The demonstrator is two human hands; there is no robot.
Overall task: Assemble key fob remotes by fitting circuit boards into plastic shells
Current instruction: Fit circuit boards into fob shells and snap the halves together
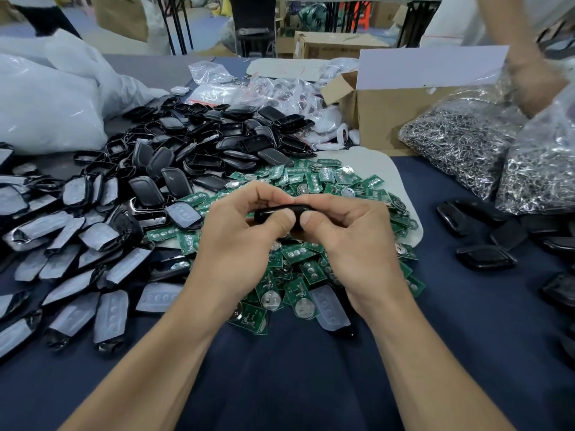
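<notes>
My left hand (239, 234) and right hand (354, 241) are drawn together in front of me, both clamped on one black key fob shell (270, 212) — fingers curled over its top, both thumbs pressed side by side against its near edge. The shell is held up off the surface (280, 384), which is covered in dark blue cloth. It sits edge-on to me, so I cannot tell whether a board is inside it.

Right beneath my hands lies the heap of green circuit boards (314, 181), many with round silver coin cells (303, 307) showing. The heap partly rests on a white sheet (373, 163). Behind it and to the left is a tumbled pile of glossy black shell halves (217, 141). Further left and nearer me, shells fitted with translucent button pads (77, 244) spread across the cloth, and two more lie at the near edge of the boards, just by my wrists.

To my right, well apart from the boards, a few closed black fobs (485, 258) lie on the cloth. Beyond them are clear bags of metal key rings (460, 141) and an open cardboard box (389, 119). At the far left is a big white plastic bag (46, 110). Another person's arm (535, 76) reaches down by the ring bags.
</notes>
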